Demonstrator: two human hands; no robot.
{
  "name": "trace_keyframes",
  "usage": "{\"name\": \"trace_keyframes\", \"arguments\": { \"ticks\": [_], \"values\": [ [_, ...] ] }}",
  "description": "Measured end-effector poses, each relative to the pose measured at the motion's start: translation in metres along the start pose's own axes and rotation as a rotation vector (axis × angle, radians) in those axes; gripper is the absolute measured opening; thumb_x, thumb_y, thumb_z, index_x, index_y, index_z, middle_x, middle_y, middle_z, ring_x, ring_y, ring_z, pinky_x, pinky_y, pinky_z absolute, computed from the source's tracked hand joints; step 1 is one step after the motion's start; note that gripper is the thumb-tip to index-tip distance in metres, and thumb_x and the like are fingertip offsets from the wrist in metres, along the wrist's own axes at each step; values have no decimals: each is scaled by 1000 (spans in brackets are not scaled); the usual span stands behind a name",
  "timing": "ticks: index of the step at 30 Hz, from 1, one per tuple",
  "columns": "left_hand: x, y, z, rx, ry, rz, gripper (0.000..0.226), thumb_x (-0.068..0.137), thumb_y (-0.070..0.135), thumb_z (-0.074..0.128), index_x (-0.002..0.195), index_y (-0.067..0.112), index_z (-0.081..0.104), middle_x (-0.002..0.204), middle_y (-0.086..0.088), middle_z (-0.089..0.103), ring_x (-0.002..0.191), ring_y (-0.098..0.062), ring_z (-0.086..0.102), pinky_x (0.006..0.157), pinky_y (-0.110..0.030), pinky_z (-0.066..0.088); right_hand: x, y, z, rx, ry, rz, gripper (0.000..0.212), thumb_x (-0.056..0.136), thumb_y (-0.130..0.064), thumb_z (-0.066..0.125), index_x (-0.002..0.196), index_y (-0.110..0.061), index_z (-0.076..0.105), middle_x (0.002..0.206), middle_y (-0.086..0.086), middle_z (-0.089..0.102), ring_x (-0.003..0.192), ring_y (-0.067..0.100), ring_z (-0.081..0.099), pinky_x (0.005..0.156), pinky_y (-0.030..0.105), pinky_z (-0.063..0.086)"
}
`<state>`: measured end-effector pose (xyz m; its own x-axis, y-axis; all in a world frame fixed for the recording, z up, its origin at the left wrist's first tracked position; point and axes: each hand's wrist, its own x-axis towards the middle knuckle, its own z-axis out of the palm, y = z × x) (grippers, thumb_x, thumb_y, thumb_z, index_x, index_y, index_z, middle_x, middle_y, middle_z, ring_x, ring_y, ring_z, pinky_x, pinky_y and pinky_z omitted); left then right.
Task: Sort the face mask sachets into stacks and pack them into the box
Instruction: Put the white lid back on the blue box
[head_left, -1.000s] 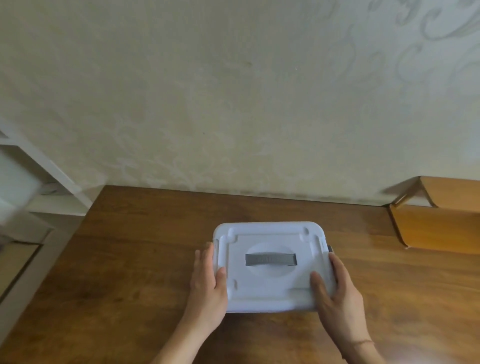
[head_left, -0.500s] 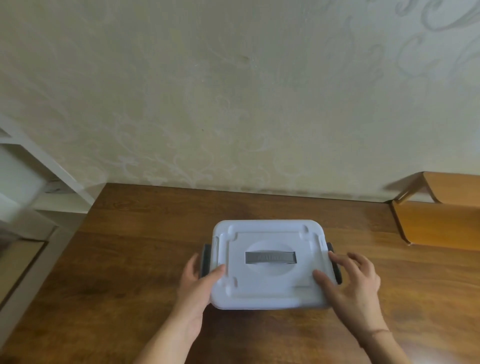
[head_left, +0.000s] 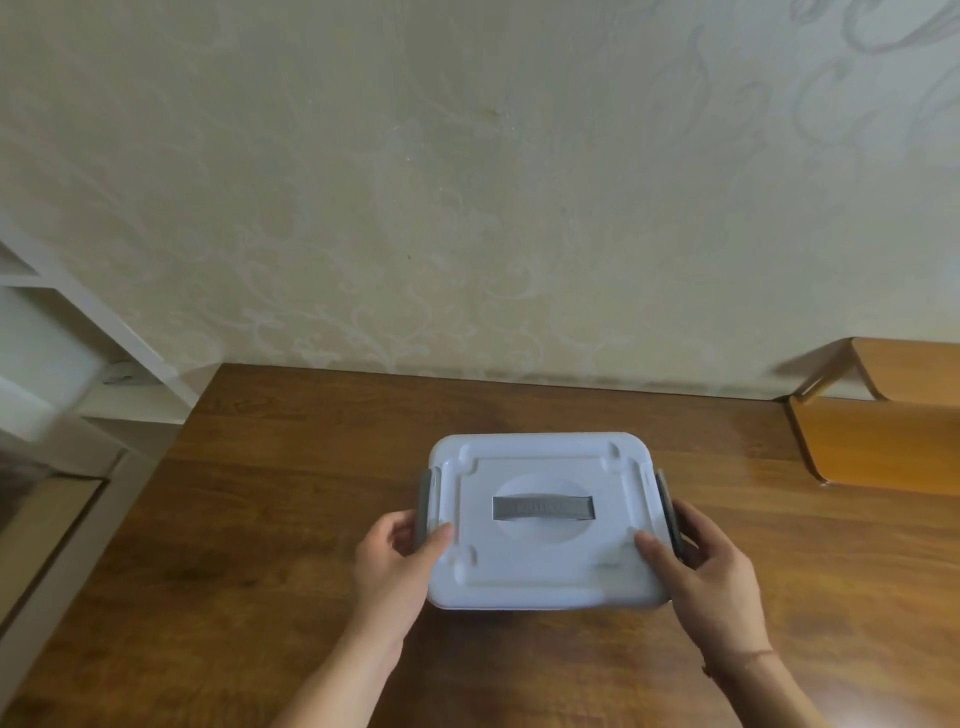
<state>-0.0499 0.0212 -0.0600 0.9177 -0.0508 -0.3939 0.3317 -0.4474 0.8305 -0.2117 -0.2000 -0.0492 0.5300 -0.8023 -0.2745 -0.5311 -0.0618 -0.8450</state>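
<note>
Head view: looking down at a white plastic box sitting on a brown wooden table, lid on, grey carry handle flat across the middle of the lid.
Progress: hard to call from this. No sachets anywhere in sight, no stacks on the table, and the lid hides whatever is inside. So either nothing's been sorted yet and the box needs opening first, or it's all packed already and this is the closing bit. My guess is the side clips are being worked right now, but which way I can't tell.
Left hand: the left hand is on the box's left side, thumb up on the lid edge, fingers curled round the grey clip there. Looks like a proper pinch on that clip.
Right hand: the right hand mirrors it on the other side, thumb on the lid near the front right corner, fingers wrapped round the right clip.
Where the box is: dead between the two hands, both touching it, front edge closest to the wrists, back edge pointing at the wall.
Off to the side: a lighter wooden piece well right of the right hand, white shelving far off past the left hand.
</note>
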Motion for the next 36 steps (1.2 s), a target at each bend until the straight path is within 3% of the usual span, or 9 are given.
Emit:
{"name": "trace_keyframes", "arguments": {
  "ticks": [8,12,16,18,20,23,28,32,36],
  "values": [
    [-12,-4,1,354,94,364,61,83,48,67,129,9,61,118,-3,67,89,-4,52,69,-12,43,-9,-3,11,-180,130,-121,51,90,-25,65,137,-14,52,129,3,64,115,19,60,100,32,45],
    [-17,3,-1,347,99,464,44,86,32,70,118,3,68,82,12,59,69,2,54,56,-7,39,-9,-5,15,-265,172,-188,40,90,-15,64,130,-9,59,131,8,61,119,23,59,102,25,36],
    [-21,7,2,382,103,489,41,90,32,64,119,4,67,82,19,51,71,1,54,56,-5,38,-9,-6,18,-328,191,-248,36,91,-10,63,126,-6,62,133,11,59,117,29,61,100,36,44],
    [-20,0,-1,431,23,429,59,92,50,49,138,12,53,109,12,58,94,-5,59,74,-8,48,-10,-1,15,-340,150,-287,41,91,-17,63,131,-7,58,136,9,56,122,27,57,102,38,44],
    [-19,-18,-11,505,-126,388,86,82,72,39,153,27,23,150,13,36,130,-10,44,102,-26,43,-14,10,7,-340,32,-330,61,85,-32,69,139,-11,49,144,0,47,131,18,47,107,36,39],
    [-22,-36,-26,580,-301,382,121,53,93,46,149,47,-11,150,26,6,137,-4,32,111,-33,33,-22,27,-6,-344,-94,-419,89,67,-45,79,144,-21,40,151,-6,35,134,9,39,105,32,35],
    [-19,-39,-17,480,-151,395,114,55,55,84,148,41,20,149,11,43,132,-11,46,106,-30,38,-20,35,-3,-256,-54,-436,90,59,-39,82,139,-19,46,147,4,44,131,21,46,102,37,44],
    [-3,-15,-8,407,-173,393,107,65,35,86,151,36,22,148,11,44,132,-12,45,107,-35,38,-4,20,3,-180,-90,-373,91,63,-44,77,142,-31,32,151,-6,34,134,12,38,97,36,51],
    [29,21,9,325,-265,370,101,76,28,80,154,28,16,153,2,37,136,-19,43,110,-45,40,33,-7,11,-225,-84,-329,88,75,-40,77,148,-22,33,152,-7,35,135,6,32,108,25,32]
  ]
}}
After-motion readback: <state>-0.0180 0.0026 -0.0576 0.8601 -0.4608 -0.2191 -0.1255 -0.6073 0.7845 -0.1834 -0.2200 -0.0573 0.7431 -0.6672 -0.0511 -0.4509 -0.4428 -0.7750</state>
